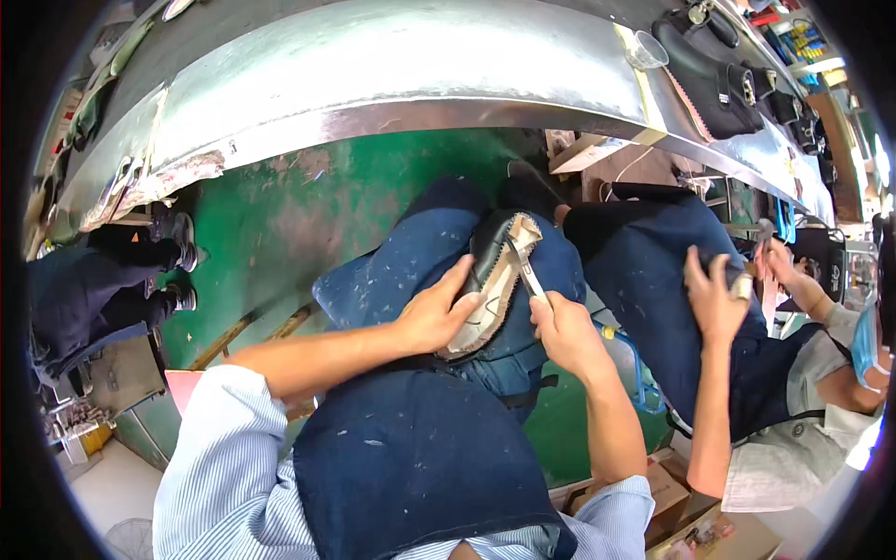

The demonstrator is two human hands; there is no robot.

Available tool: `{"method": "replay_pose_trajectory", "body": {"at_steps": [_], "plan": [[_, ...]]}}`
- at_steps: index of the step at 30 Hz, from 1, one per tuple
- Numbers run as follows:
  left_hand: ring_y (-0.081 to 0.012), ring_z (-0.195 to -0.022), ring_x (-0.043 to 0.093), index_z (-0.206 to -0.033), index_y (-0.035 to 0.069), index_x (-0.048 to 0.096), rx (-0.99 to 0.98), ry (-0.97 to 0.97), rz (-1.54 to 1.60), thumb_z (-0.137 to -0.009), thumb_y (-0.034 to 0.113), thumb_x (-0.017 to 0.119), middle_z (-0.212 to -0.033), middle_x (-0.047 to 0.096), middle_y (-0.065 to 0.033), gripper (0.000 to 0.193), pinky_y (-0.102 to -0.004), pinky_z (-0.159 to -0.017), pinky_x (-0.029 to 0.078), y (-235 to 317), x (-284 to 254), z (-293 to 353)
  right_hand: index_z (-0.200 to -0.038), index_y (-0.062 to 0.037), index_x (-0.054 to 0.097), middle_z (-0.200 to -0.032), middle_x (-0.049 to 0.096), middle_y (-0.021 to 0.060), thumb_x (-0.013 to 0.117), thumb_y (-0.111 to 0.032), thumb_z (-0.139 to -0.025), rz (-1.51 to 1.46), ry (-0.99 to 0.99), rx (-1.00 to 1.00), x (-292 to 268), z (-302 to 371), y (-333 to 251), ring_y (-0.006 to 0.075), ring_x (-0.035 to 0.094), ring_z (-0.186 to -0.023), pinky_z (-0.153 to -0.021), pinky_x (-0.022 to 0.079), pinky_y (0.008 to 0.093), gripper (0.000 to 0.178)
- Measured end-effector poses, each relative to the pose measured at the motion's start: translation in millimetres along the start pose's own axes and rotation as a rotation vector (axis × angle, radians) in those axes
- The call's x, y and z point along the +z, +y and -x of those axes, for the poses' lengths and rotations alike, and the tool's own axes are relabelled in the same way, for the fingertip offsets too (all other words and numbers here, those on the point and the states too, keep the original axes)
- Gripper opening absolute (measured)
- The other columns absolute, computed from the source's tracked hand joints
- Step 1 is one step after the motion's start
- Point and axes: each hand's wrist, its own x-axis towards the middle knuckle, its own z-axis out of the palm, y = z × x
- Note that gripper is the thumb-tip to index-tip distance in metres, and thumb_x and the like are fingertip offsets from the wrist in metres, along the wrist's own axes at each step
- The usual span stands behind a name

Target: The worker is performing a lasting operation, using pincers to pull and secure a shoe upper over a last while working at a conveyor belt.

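A dark shoe (pixel 495 297) lies across my lap with its pale underside turned up and a jagged, cream edge running round it. My left hand (pixel 437 310) is closed on the shoe's left side, thumb lying over the underside. In my right hand (pixel 567 329) is a slim metal hand tool (pixel 528 274); the fingers wrap round its lower end. The tool's far tip touches or lies just over the upper part of the underside; its exact kind is unclear. Below the shoe is my blue apron (pixel 411 457), flecked with white.
Ahead runs a long metal-topped bench (pixel 373 70) with a clear plastic cup (pixel 646 50) and black boots (pixel 714 84) at its right. A co-worker (pixel 793 373) sits close on my right, hands raised. Another person's legs (pixel 112 289) are at left. Cardboard boxes (pixel 667 495) stand behind right.
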Motion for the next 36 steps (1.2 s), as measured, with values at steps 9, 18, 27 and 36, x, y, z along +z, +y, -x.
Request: {"method": "replay_pose_trajectory", "body": {"at_steps": [9,18,27,36], "plan": [[-0.0372,-0.134,0.045,-0.15,-0.009,0.018,-0.136,-0.033,0.012,-0.084,0.039,0.072,-0.141,0.045,-0.0305,0.097,-0.0366,-0.111,0.036,-7,11,-32,-0.103,0.0006,0.063,-0.081,0.068,0.0128,0.054,-0.031,-0.098,-0.366,0.169,0.004,53,38,55,0.0243,0.067,-0.069,-0.065,0.052,0.037,0.033],[-0.0238,-0.117,0.058,-0.145,-0.006,0.03,-0.469,-0.106,0.393,-0.082,0.027,0.078,-0.129,0.058,-0.0205,0.085,-0.036,-0.1,0.046,21,-15,-22,-0.11,0.0046,0.06,-0.088,0.067,0.0065,0.057,-0.027,-0.099,-0.873,0.46,-0.102,59,27,49,0.0141,0.065,-0.08,-0.073,0.052,0.0293,0.034],[-0.0365,-0.14,0.035,-0.152,-0.001,-0.007,0.52,-0.162,0.034,-0.071,0.003,0.077,-0.148,0.036,-0.0237,0.117,-0.0416,-0.116,0.027,-2,-16,-43,-0.127,0.0006,0.054,-0.11,0.065,0.0099,0.056,-0.024,-0.1,-0.663,0.477,-0.233,48,5,-13,0.0164,0.061,-0.1,-0.092,0.046,0.0315,0.037],[-0.0316,-0.146,0.021,-0.152,0.0,-0.007,0.453,-0.322,-0.01,-0.074,-0.002,0.071,-0.155,0.02,-0.0221,0.11,-0.0401,-0.118,0.021,-11,-31,-24,-0.128,0.0018,0.052,-0.12,0.064,0.0138,0.058,-0.026,-0.099,-0.669,0.474,-0.291,68,6,-16,0.0218,0.061,-0.111,-0.096,0.046,0.034,0.041]]}}
